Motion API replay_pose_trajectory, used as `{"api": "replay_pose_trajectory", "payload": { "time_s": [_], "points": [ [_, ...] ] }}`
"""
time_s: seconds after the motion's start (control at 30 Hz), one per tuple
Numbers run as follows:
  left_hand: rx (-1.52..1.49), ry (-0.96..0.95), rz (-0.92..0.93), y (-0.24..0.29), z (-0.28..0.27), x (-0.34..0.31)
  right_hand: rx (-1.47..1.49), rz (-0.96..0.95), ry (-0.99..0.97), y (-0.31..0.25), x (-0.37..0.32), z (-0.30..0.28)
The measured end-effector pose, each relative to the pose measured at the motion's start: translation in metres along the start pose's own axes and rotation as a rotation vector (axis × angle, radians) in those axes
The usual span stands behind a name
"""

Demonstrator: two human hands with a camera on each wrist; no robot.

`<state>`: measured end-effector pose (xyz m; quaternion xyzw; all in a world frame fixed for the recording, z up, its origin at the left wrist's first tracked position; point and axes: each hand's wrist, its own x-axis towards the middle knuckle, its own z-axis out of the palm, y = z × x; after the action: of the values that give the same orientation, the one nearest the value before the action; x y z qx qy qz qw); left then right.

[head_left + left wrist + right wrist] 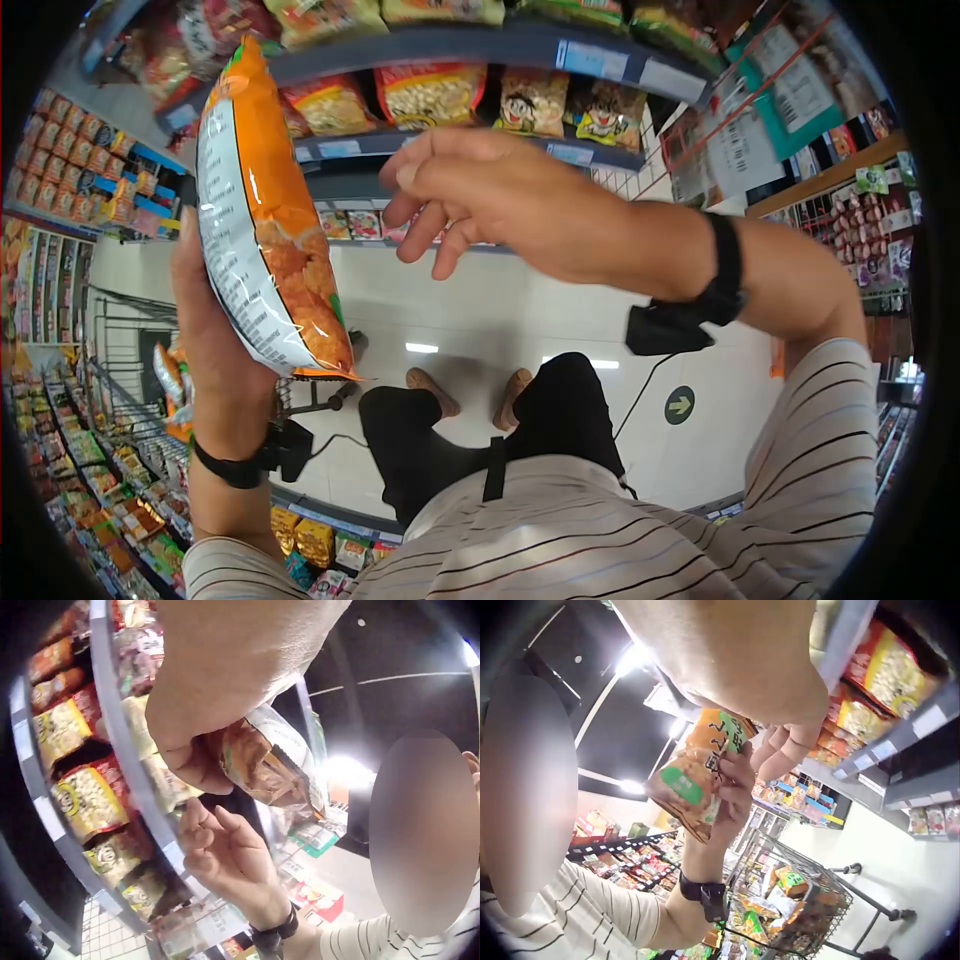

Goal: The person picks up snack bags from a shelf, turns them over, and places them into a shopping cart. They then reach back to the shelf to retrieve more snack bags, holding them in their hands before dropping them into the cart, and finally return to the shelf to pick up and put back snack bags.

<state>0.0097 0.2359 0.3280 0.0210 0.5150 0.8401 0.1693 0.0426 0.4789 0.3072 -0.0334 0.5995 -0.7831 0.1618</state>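
The left grip [215, 330] is grasping an orange bag [265, 220]. The palm is behind the bag's lower half, and the right wrist view shows the fingers curled round its edge. The bag is held up in the air at the left of the scene, between the person and the far shelf [450, 45], and rests on nothing.

Its long axis runs almost upright. The top end points up towards the shelf, and the bottom end leans a little right, towards the person's body. The white back panel with small print faces left, and the pictured front faces right.

The right grip [500, 195] is released, with its fingers loosely spread and drooping, holding nothing. It hangs to the right of the bag, level with the bag's upper half. It is near the bag but clearly apart from it, with open air between the fingertips and the bag's front. So the bag lies straight to the left of the right grip, while the left one already has it. From the left wrist view, the right grip sits just below the bag.

More snack bags fill the far shelf. A wire cart [791, 892] stands low on the left, on the pale floor [480, 310], with several packets inside.
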Motion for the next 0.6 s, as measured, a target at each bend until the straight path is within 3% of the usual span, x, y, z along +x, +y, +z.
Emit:
{"api": "replay_pose_trajectory", "payload": {
  "time_s": [0.13,0.3,0.43,0.6],
  "points": [
    [-0.055,-0.017,-0.116,-0.135,-0.072,0.041,0.067,0.095,0.091,0.166,0.044,-0.043],
    [-0.17,-0.04,-0.428,-0.277,-0.145,0.072,0.237,0.246,0.095,0.337,0.072,-0.086],
    [-0.402,-0.18,-0.611,-0.37,-0.2,0.089,0.47,0.164,-0.004,0.439,0.1,-0.099],
    [-0.313,-0.218,-0.562,-0.446,-0.24,0.122,0.617,0.034,-0.046,0.511,0.14,-0.115]
  ]
}}
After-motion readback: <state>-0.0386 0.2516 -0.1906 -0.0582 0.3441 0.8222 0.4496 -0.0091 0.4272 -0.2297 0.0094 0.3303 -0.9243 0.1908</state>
